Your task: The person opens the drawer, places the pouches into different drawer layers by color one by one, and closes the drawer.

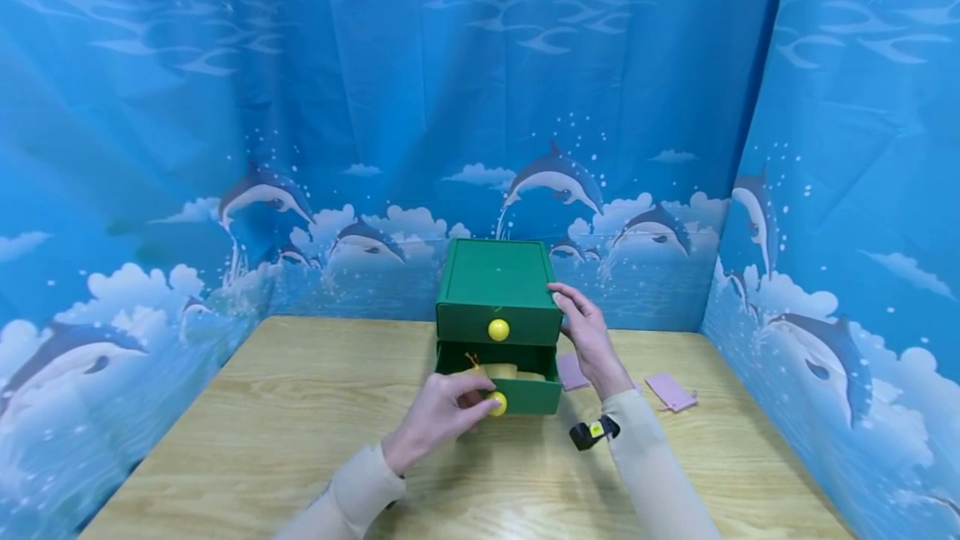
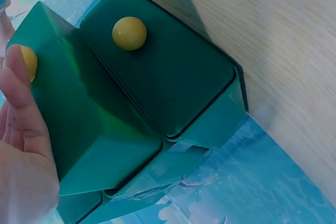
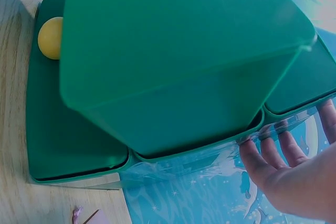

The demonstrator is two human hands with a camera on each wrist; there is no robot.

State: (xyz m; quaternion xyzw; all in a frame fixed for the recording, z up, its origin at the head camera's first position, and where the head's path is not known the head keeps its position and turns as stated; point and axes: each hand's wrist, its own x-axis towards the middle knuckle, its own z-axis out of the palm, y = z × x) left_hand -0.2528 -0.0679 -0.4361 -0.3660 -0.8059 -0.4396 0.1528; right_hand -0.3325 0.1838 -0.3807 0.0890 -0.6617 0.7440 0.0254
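A green drawer cabinet with round yellow knobs stands on the table. Its middle drawer is pulled out, while the top drawer and bottom drawer are closed. My left hand pinches the yellow knob of the middle drawer between thumb and fingers. Inside that drawer lie beige things and an orange cord, partly hidden by the drawer front and left hand. My right hand rests on the cabinet's right side, fingertips against the wall and near the top edge.
Pink pouches lie on the wooden table right of the cabinet, one partly behind the right hand. A blue curtain with dolphins hangs behind the table and along its sides. A black wrist device hangs from the right sleeve.
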